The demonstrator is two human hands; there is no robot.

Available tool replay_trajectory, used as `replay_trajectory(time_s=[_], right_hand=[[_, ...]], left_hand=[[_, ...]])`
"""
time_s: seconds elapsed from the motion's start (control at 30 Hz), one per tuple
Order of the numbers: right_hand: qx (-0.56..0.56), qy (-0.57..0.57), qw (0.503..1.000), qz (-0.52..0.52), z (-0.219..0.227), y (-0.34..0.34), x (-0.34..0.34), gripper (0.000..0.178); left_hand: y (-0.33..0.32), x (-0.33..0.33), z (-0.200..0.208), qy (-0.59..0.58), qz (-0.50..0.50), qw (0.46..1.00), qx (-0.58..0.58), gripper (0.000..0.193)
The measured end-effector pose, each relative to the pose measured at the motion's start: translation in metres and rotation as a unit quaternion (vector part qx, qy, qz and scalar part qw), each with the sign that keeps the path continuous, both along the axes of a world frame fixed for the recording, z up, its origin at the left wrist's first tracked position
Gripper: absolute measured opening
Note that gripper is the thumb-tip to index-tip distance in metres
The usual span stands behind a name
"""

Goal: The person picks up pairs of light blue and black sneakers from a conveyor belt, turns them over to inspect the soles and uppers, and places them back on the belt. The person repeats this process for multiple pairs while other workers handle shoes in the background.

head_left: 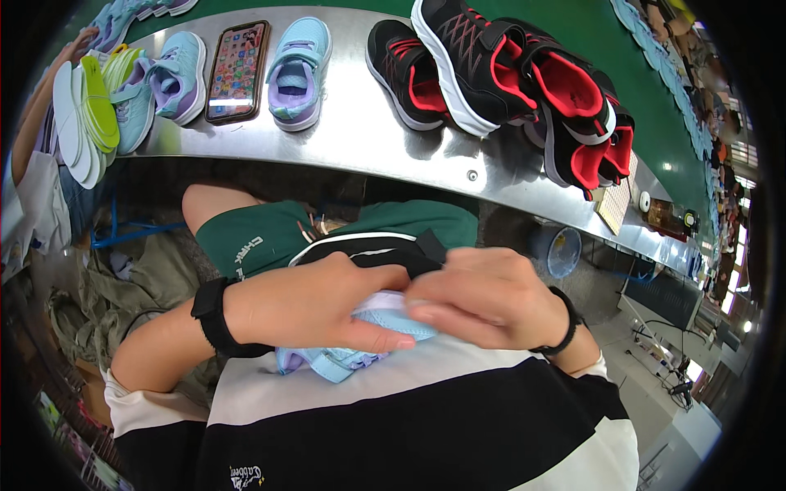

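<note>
A light blue and lilac child's shoe (327, 360) is held against my striped shirt, close to my body. My left hand (315, 307) is closed around it, thumb along its side and fingers over the top. At the shoe's right end my right hand (483, 299) is closed with bent fingers touching the opening; it is slightly blurred, and its fingertips are partly hidden. Whether a small piece sits between those fingers I cannot tell. On the metal table ahead stands a similar blue shoe (298, 78), strap across its front.
Several black and red shoes (467, 74) are piled at the right of the metal table (352, 147). A phone (237, 74) lies beside another blue shoe (178, 78). White and yellow-green insoles (78, 123) stand at the left edge. Behind runs a green surface (565, 24); another person's arm reaches in at left.
</note>
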State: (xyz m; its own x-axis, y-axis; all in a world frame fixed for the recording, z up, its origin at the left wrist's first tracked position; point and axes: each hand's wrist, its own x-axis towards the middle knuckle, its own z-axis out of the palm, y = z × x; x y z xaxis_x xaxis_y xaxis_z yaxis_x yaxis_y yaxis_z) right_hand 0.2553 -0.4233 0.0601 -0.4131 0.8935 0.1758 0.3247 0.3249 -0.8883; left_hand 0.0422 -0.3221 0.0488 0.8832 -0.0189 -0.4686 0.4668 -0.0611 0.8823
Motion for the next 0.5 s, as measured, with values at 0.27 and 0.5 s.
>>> replay_trajectory(time_s=[0.27, 0.5], right_hand=[[0.009, -0.018, 1.000, 0.014, -0.006, 0.001, -0.008, 0.012], [-0.041, 0.003, 0.998, -0.045, 0.016, -0.002, 0.027, 0.015]], left_hand=[[-0.003, 0.002, 0.001, -0.026, -0.001, 1.000, -0.003, 0.052], [-0.006, 0.004, 0.006, -0.025, 0.022, 0.999, 0.008, 0.055]])
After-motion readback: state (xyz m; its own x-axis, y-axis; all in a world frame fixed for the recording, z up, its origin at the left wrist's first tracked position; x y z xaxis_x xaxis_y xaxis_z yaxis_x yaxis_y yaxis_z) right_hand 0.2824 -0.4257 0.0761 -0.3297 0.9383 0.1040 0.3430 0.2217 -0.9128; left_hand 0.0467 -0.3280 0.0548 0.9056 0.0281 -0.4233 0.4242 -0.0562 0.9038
